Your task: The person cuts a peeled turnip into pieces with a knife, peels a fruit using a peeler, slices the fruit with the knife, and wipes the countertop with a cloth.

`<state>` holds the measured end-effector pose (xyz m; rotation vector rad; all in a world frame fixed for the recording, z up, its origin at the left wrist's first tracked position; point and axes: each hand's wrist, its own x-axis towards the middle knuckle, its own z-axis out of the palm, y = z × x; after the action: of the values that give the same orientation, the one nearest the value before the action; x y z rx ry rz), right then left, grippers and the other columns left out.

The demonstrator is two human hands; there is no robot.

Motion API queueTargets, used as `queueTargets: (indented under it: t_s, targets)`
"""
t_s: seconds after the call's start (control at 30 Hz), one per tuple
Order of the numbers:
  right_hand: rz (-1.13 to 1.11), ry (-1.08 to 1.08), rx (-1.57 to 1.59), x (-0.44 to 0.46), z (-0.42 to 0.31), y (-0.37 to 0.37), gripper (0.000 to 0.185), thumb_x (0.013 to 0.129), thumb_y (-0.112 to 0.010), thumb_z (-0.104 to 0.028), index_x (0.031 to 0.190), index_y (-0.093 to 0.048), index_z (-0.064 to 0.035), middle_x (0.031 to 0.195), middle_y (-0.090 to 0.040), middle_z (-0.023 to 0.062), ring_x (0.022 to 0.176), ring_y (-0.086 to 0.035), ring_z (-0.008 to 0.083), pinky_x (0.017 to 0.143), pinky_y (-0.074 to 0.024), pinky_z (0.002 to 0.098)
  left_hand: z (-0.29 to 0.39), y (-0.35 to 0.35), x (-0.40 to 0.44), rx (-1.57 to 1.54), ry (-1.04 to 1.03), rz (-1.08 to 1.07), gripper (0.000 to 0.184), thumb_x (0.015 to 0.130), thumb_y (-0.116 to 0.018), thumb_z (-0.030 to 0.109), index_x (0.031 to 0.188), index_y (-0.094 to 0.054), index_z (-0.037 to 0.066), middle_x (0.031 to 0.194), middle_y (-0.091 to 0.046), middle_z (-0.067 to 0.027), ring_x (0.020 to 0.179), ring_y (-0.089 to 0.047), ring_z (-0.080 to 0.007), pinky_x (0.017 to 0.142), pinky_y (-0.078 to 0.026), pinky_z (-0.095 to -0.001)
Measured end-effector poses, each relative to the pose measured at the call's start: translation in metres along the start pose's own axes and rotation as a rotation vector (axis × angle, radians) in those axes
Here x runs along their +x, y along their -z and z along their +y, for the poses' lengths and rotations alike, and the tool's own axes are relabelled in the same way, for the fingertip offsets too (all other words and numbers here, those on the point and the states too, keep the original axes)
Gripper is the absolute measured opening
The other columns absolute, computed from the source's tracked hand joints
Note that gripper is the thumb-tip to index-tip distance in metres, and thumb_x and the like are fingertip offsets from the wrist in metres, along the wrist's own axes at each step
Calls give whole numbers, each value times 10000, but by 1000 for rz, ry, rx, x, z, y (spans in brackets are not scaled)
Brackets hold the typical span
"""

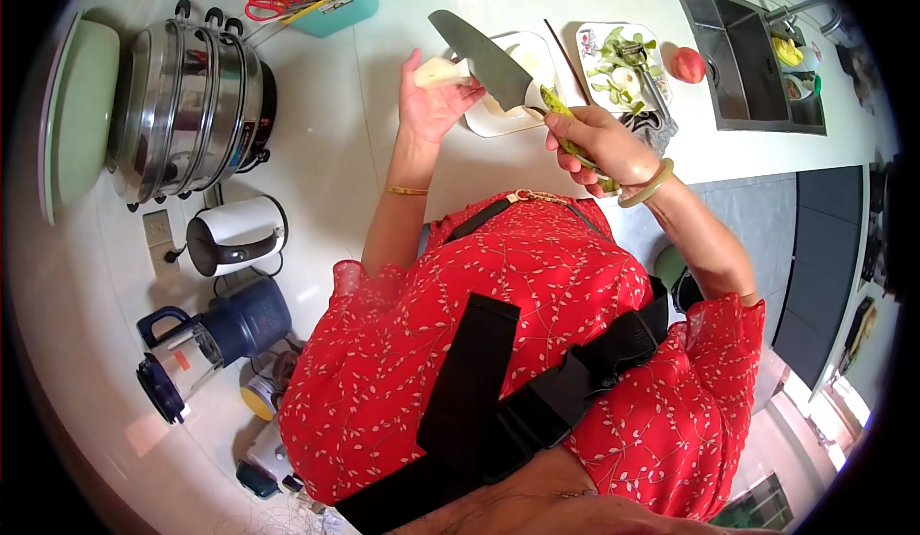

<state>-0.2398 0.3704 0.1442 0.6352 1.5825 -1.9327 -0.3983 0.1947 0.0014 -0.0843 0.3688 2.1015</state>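
Bright, soft light washes the desk (331, 85) and glints off the steamer (189, 109); outer edges bow into black.

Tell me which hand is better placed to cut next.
Probably the right hand: it grips the knife by its handle, while the left hand holds the pale piece near the blade.

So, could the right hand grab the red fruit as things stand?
Probably not: the right hand is gripping the knife. The red fruit itself looks uncovered, so once emptied, that hand could likely reach it.
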Motion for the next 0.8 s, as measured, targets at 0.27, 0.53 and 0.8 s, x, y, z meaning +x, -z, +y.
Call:
queueTargets:
  t_s: [0.27,0.53,0.8]
  targets:
    - [70,51,3,25,19,-8,329,891,-468,-323,755,-455,-24,507,-418,-4,352,-377,78,288,-313,238,-9,-16,6,71,-97,183,539,770,-473,511,1057,-524,58,1059,-557,-108,988,-503,-257,891,-373,-376]
    - [116,101,55,45,44,-21,313,909,-439,-319,784,-454,-31,516,-409,0,346,-353,68,293,-306,220,-17,-13,4,131,-181,247,512,804,-441,493,1080,-499,65,1041,-551,-110,951,-498,-234,880,-365,-378]
    - [138,123,202,63,68,-27,302,899,-453,-300,801,-460,-15,524,-418,9,364,-373,83,309,-318,226,-31,-9,10,110,-229,361,514,815,-436,511,1084,-505,78,1019,-554,-95,932,-502,-215,839,-396,-359]
